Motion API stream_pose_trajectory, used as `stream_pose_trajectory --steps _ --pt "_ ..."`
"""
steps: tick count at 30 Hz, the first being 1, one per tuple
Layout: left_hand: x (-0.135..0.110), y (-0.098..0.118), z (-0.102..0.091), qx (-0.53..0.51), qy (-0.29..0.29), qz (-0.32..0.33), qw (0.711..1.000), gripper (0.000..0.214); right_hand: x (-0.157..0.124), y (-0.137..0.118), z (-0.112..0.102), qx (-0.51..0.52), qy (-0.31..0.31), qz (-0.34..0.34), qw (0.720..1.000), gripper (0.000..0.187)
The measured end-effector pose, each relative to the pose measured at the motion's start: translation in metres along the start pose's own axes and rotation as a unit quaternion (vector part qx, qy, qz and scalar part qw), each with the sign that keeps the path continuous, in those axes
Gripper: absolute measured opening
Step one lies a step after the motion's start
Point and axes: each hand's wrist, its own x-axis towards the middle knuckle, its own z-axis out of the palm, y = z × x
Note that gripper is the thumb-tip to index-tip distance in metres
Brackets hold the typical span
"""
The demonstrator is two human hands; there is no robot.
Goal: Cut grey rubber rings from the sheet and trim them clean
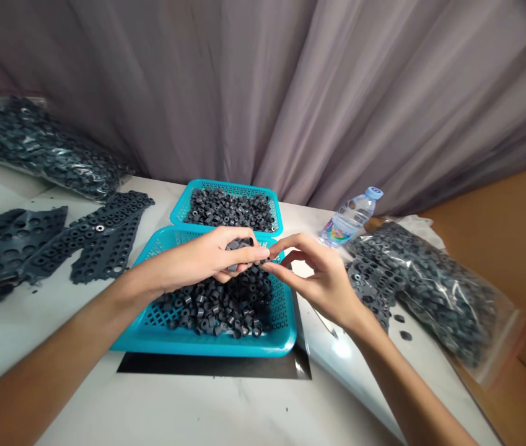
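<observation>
Above the near blue basket [285,334], my left hand [225,254] is closed round several small dark grey rubber-like pieces [233,246]. The fingertips of my right hand [316,272] pinch together right at my left thumb and fingertips. A small dark bit shows between the two hands, too little of it to make out its shape. Beneath them lies a heap of short, hollow dark grey cylinders [219,310] in the basket. Behind it, a second blue basket [278,210] holds more of these pieces.
Perforated dark grey sheets [105,241] lie at left, near a full clear bag [53,145]. To the right are a water bottle [349,217], another perforated sheet [374,285] and a second filled bag [434,291]. A black flat sheet [211,367] lies under the near basket.
</observation>
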Motion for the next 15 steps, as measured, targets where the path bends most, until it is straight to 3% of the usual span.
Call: stream_pose_trajectory --steps 15 --pt "0.0014 -0.0061 -0.0092 0.031 -0.016 -0.014 0.999 0.023 0.002 0.0059 -0.0046 -0.044 -0.007 -0.031 0.999 0.016"
